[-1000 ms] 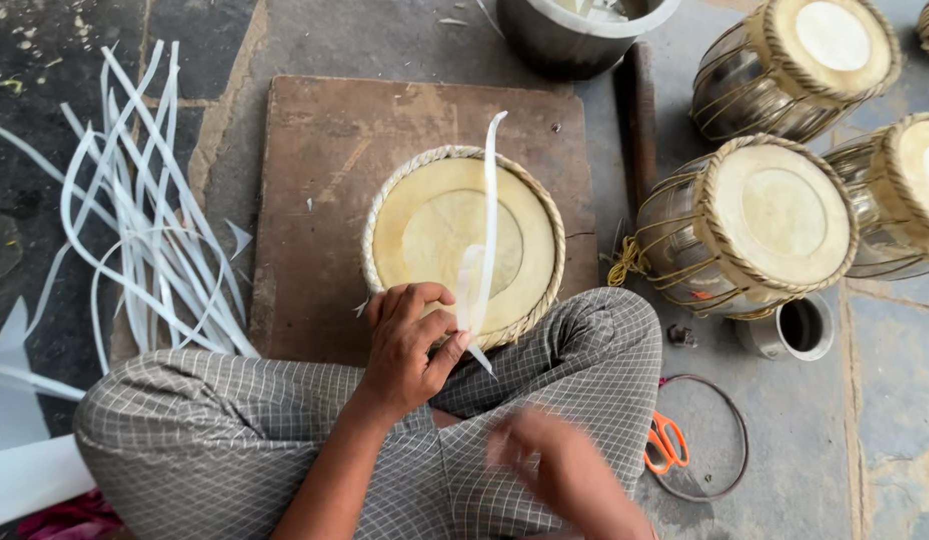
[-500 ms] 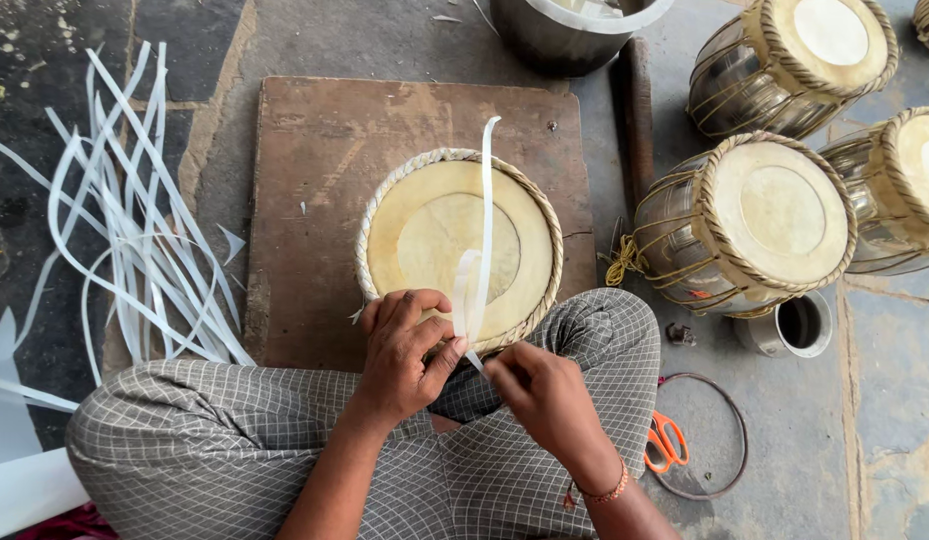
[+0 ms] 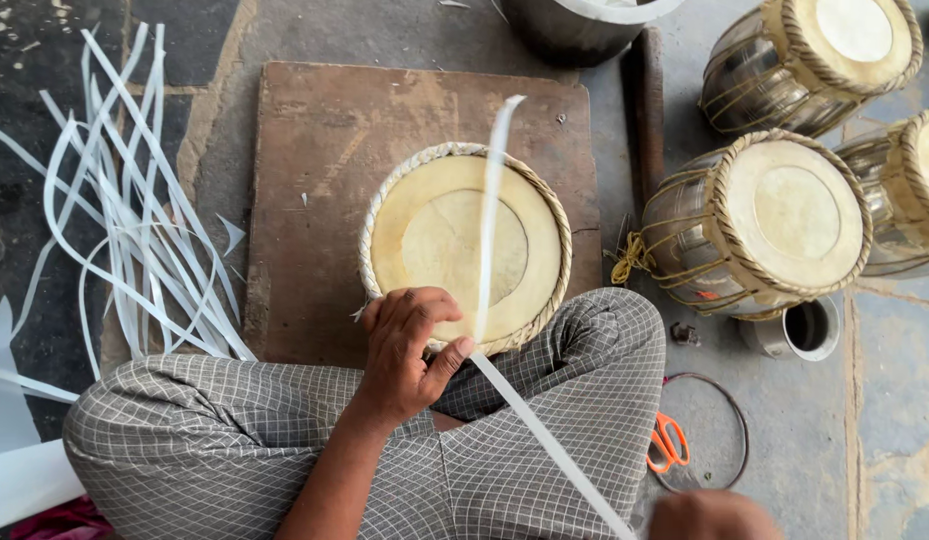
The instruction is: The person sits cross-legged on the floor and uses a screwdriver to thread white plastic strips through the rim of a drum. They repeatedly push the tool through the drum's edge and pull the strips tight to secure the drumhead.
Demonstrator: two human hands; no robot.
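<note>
The right hand (image 3: 709, 515) is cut off by the bottom edge at lower right, so I cannot tell whether its fingers are closed; the white strip (image 3: 489, 230) runs down toward it from the centre of the frame. The left hand (image 3: 409, 350), at lower centre, rests on the near rim of the round drum head (image 3: 434, 235), fingers curled and thumb pressed against the strip. The drum head lies on a wooden board (image 3: 314, 150) on the floor. A metal pot (image 3: 574, 30) is cropped at the top edge, finished drums (image 3: 774, 215) crowd the right. Loose white strips (image 3: 124, 220) fan across the left; orange scissors (image 3: 667, 442) lie inside a wire ring (image 3: 739, 425) at lower right
</note>
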